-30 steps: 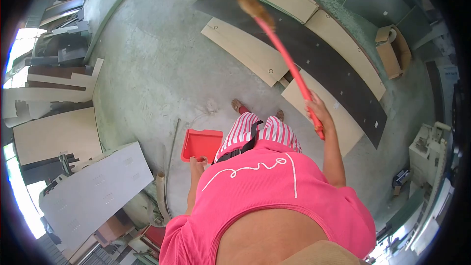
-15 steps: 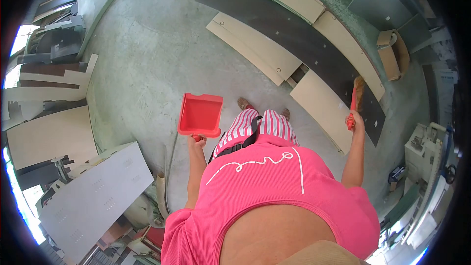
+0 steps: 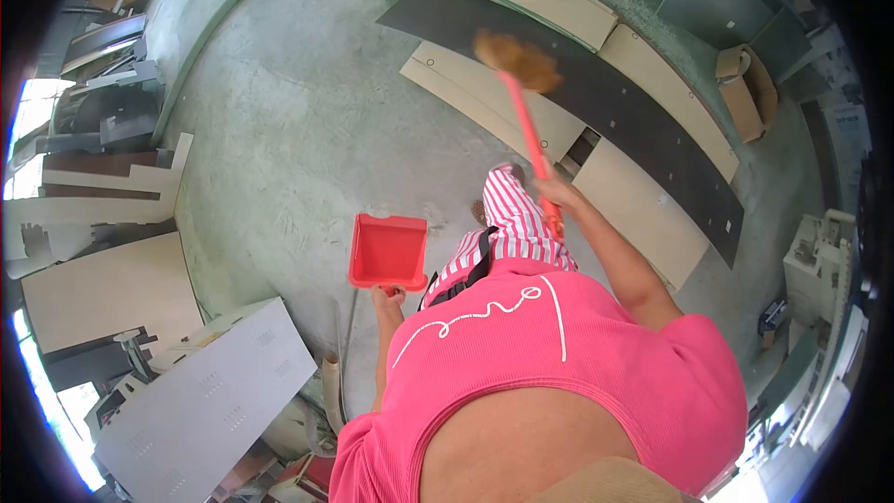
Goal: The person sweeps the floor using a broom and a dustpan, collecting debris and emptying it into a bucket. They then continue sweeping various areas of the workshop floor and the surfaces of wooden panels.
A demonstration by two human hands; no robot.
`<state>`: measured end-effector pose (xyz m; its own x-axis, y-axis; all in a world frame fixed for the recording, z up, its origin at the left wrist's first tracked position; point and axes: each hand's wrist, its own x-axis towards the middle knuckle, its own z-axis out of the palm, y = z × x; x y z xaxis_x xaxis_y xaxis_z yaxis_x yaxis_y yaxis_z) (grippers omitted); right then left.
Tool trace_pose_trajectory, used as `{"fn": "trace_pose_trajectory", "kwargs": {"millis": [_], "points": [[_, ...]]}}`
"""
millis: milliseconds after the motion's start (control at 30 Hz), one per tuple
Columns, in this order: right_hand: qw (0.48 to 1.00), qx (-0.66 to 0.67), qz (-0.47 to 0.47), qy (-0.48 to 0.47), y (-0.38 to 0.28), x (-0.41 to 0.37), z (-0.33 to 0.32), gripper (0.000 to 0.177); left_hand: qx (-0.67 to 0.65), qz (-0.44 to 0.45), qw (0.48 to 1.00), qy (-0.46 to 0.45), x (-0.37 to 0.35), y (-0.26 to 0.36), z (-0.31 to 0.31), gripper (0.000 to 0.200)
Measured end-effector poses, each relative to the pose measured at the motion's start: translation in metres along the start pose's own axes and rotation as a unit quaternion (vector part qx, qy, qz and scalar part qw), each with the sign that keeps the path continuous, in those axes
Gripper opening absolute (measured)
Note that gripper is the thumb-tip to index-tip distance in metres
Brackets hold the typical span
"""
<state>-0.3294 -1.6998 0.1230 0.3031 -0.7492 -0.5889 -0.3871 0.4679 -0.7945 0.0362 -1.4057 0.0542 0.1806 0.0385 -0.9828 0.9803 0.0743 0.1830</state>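
- Grey perforated panel (image 3: 200, 391) is laid at the floor's lower-left edge, near the left arm. It is judged a trip risk if a step is taken that way.
- Left hand (image 3: 388, 295) is closed tight round the short handle of the red dustpan (image 3: 387, 250).
- The pan sits directly ahead of that hand, tray facing up, apparently lifted off the concrete floor (image 3: 307, 130). Contents cannot be made out; spillage is judged likely if the pan is tipped.
- Right hand (image 3: 556, 194) is wrapped round the low end of the red broom handle (image 3: 526, 130).
- Broom head (image 3: 517, 56) is blurred, well ahead of that hand, over the pale board (image 3: 475, 98) beside the dark board (image 3: 615, 102).
- Risk: bristles could be caught on a board edge, or dust flung wide by a fast sweep.
- Striped leg (image 3: 510, 214) is raised near the gap between boards, so footing could be lost there.
- Cardboard box (image 3: 745, 93) is kept well apart, at the floor's right edge.
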Motion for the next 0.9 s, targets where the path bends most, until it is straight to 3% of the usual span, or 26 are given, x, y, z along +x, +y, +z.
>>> {"fn": "trace_pose_trajectory", "kwargs": {"millis": [133, 200, 233, 400, 467, 600, 700, 800, 900], "points": [[0.991, 0.087, -0.041, -0.094, -0.069, 0.035, 0.037, 0.058, -0.041, -0.048, 0.996, 0.062, -0.039, -0.018, -0.022, 0.024], [0.935, 0.301, 0.023, -0.185, -0.107, 0.041, 0.043, 0.060, -0.073, -0.077, 0.990, 0.095, -0.052, -0.015, -0.016, 0.024], [0.914, 0.348, 0.043, -0.202, -0.122, 0.041, 0.046, 0.060, -0.072, -0.076, 0.990, 0.095, -0.047, -0.010, -0.012, 0.024], [0.955, 0.210, -0.007, -0.210, -0.149, 0.051, 0.040, 0.055, -0.034, -0.082, 0.994, 0.068, 0.000, 0.005, 0.037, 0.024], [0.993, 0.047, -0.025, -0.103, -0.160, 0.045, 0.024, 0.052, -0.015, -0.084, 0.995, 0.058, 0.016, 0.020, 0.052, 0.023], [0.999, -0.045, 0.025, 0.010, -0.146, 0.043, -0.022, 0.051, 0.033, -0.095, 0.994, 0.040, 0.046, 0.049, 0.073, 0.023], [0.996, -0.041, 0.040, 0.067, -0.155, 0.029, -0.049, 0.048, 0.073, -0.105, 0.992, 0.011, 0.064, 0.072, 0.100, 0.023], [0.987, -0.030, 0.080, 0.139, -0.153, 0.029, -0.078, 0.047, 0.037, -0.047, 0.998, 0.008, 0.021, 0.080, 0.197, 0.021], [0.965, 0.034, 0.134, 0.225, -0.127, 0.031, -0.117, 0.031, 0.042, -0.067, 0.997, -0.019, 0.039, 0.096, 0.254, 0.019]]}}
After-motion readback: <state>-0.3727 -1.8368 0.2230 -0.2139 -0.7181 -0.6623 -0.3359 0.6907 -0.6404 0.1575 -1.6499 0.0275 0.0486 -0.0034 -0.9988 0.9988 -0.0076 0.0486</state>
